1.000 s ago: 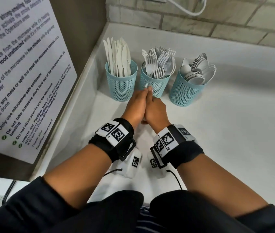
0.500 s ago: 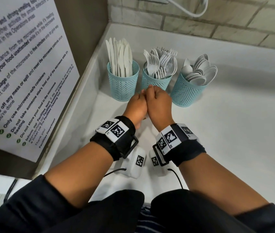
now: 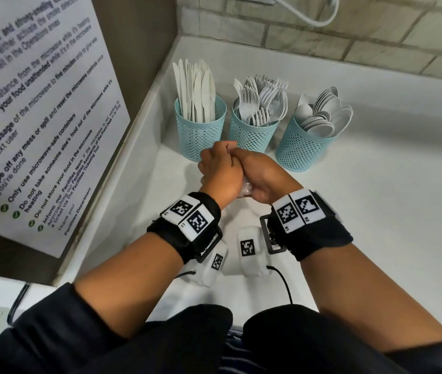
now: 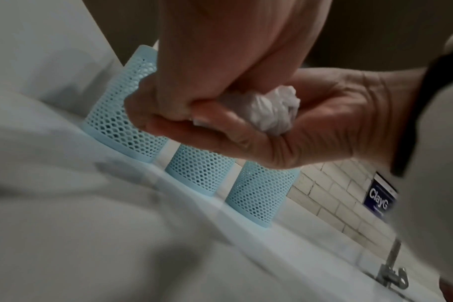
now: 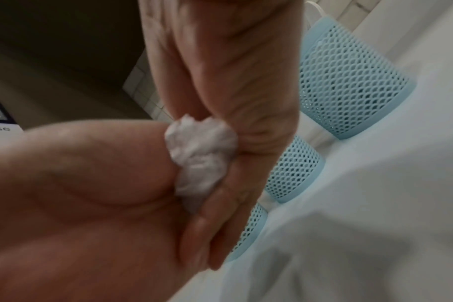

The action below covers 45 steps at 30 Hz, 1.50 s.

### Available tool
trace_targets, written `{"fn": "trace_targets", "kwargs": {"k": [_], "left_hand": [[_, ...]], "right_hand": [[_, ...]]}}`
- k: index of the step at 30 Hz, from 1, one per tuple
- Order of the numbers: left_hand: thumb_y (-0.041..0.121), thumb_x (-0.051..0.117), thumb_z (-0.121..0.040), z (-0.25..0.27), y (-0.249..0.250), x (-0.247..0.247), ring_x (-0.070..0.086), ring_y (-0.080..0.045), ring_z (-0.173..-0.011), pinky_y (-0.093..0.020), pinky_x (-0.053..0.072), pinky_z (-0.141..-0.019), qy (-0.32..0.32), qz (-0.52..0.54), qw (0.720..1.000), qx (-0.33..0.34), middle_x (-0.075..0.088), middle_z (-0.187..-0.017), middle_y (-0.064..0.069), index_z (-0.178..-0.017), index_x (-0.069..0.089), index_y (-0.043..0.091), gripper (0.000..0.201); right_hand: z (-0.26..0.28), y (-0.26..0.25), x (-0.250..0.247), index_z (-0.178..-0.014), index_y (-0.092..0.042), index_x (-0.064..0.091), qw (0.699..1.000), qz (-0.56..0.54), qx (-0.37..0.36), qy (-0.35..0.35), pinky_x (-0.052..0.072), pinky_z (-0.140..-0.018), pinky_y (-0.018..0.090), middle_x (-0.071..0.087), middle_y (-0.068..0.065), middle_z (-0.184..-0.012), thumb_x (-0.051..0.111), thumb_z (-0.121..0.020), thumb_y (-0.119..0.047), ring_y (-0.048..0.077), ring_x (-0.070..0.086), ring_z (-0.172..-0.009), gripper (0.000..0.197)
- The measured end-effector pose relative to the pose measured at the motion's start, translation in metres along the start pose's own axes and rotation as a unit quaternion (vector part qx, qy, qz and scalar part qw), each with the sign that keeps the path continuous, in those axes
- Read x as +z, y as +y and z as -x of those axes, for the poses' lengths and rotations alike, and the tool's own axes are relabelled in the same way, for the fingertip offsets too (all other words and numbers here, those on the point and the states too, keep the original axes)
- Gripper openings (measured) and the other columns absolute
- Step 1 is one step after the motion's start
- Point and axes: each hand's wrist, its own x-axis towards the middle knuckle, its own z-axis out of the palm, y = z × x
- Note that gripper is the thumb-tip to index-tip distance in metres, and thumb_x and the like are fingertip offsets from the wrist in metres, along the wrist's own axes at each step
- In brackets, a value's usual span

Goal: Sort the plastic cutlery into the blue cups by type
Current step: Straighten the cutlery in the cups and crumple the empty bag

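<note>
Three blue mesh cups stand in a row at the back of the white counter: the left cup point(image 3: 200, 130) holds knives point(image 3: 195, 87), the middle cup point(image 3: 253, 133) forks point(image 3: 263, 101), the right cup point(image 3: 302, 147) spoons point(image 3: 325, 114). Just in front of the middle cup my left hand point(image 3: 220, 171) and right hand point(image 3: 265, 174) press together, fingers curled. Between them both grip a crumpled white wad point(image 4: 269, 110), seen also in the right wrist view as a wad point(image 5: 199, 155). Whether it is paper or plastic wrap I cannot tell. No cutlery shows in either hand.
A printed notice point(image 3: 39, 117) covers the side of an appliance on the left. A brick wall point(image 3: 349, 36) with a white cable point(image 3: 309, 14) runs behind the cups. A metal tap point(image 4: 391, 273) stands further right. Bare counter point(image 3: 376, 211) spreads to the right.
My hands, flat palm to palm a second ago, have curled into fists round the white wad and drawn back slightly from the middle cup.
</note>
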Motion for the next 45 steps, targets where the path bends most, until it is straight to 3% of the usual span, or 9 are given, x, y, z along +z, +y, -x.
{"fn": "trace_targets", "kwargs": {"k": [5,11,15,20,26,31,35,41,45], "left_hand": [[0.022,0.033,-0.084,0.005,-0.002,-0.004,0.049,-0.025,-0.117,-0.044,0.039,-0.103,-0.047,0.045,0.998,-0.004,0.054,-0.124,-0.009,-0.11,0.057,0.018,0.036],[0.036,0.029,-0.1,0.024,0.008,-0.006,0.053,-0.007,-0.068,-0.023,0.042,-0.069,-0.077,0.041,0.994,0.067,0.05,-0.07,0.004,-0.087,0.04,0.012,0.029],[0.028,0.027,-0.101,0.021,0.005,-0.004,0.048,-0.018,-0.08,-0.024,0.032,-0.067,-0.06,-0.005,0.994,0.086,0.048,-0.081,0.0,-0.092,0.037,0.01,0.022],[0.026,0.04,-0.092,0.009,-0.005,-0.01,0.053,-0.033,-0.099,-0.042,0.045,-0.082,-0.019,-0.089,0.991,0.097,0.056,-0.099,-0.017,-0.089,0.046,0.009,0.019],[0.053,0.038,-0.073,0.018,-0.001,-0.016,0.057,-0.029,-0.098,-0.045,0.05,-0.087,-0.059,0.102,0.992,-0.037,0.053,-0.112,-0.018,-0.095,0.03,0.022,0.04],[0.037,0.02,-0.101,0.027,0.002,-0.027,0.05,-0.016,-0.058,-0.03,0.049,-0.061,-0.111,0.08,0.988,-0.064,0.049,-0.068,-0.006,-0.103,0.039,0.009,0.034],[0.041,0.02,-0.1,0.037,0.004,-0.04,0.056,-0.016,-0.074,-0.037,0.052,-0.076,-0.146,0.043,0.986,-0.067,0.055,-0.085,-0.001,-0.113,0.042,0.014,0.037],[0.031,0.031,-0.1,0.061,-0.008,-0.064,0.059,-0.018,-0.081,-0.027,0.047,-0.068,-0.196,-0.083,0.975,-0.062,0.062,-0.095,-0.002,-0.106,0.046,0.016,0.022],[0.032,0.039,-0.097,0.091,-0.015,-0.092,0.062,-0.018,-0.083,-0.025,0.047,-0.072,-0.315,-0.229,0.92,-0.049,0.064,-0.089,0.003,-0.099,0.055,0.016,0.023]], "right_hand": [[0.001,0.001,-0.003,-0.078,-0.013,0.059,0.997,0.039,-0.04,0.045,0.05,-0.066,0.03,0.063,0.006,-0.079,0.047,-0.094,-0.017,0.018,0.06,-0.072,0.02],[0.001,0.005,0.002,-0.068,-0.013,0.052,0.992,-0.048,-0.063,0.097,0.04,-0.047,0.023,0.056,0.0,-0.049,0.029,-0.102,-0.03,0.014,0.054,-0.051,0.044],[0.006,0.002,0.006,-0.076,-0.007,0.049,0.992,-0.08,-0.05,0.079,0.045,-0.065,0.032,0.052,0.007,-0.066,0.032,-0.1,-0.015,0.018,0.052,-0.067,0.031],[0.011,-0.004,0.018,-0.103,-0.011,0.062,1.0,-0.014,0.012,0.025,0.05,-0.094,0.043,0.067,0.016,-0.107,0.029,-0.095,-0.055,0.028,0.064,-0.101,0.056],[0.015,0.006,0.021,-0.077,-0.013,0.06,0.994,0.047,-0.039,0.086,0.053,-0.088,0.041,0.067,0.011,-0.089,0.033,-0.099,-0.044,0.028,0.065,-0.094,0.046],[0.025,0.007,0.023,-0.068,-0.011,0.055,0.993,-0.08,-0.002,0.088,0.038,-0.036,0.013,0.057,0.001,-0.046,0.034,-0.098,-0.047,0.011,0.054,-0.038,0.051],[0.028,0.008,0.026,-0.054,-0.012,0.038,0.98,-0.171,-0.01,0.105,0.027,-0.034,0.01,0.035,-0.004,-0.03,0.032,-0.098,-0.049,0.009,0.034,-0.024,0.058],[0.027,0.011,0.03,-0.059,-0.018,0.028,0.957,-0.265,-0.035,0.114,0.016,-0.035,0.009,0.023,-0.007,-0.038,0.031,-0.1,-0.042,0.007,0.019,-0.028,0.047],[0.029,0.007,0.018,-0.071,-0.018,0.04,0.977,-0.209,-0.013,-0.047,0.025,-0.039,0.014,0.035,-0.005,-0.05,0.048,-0.095,-0.035,0.006,0.033,-0.037,0.031]]}}
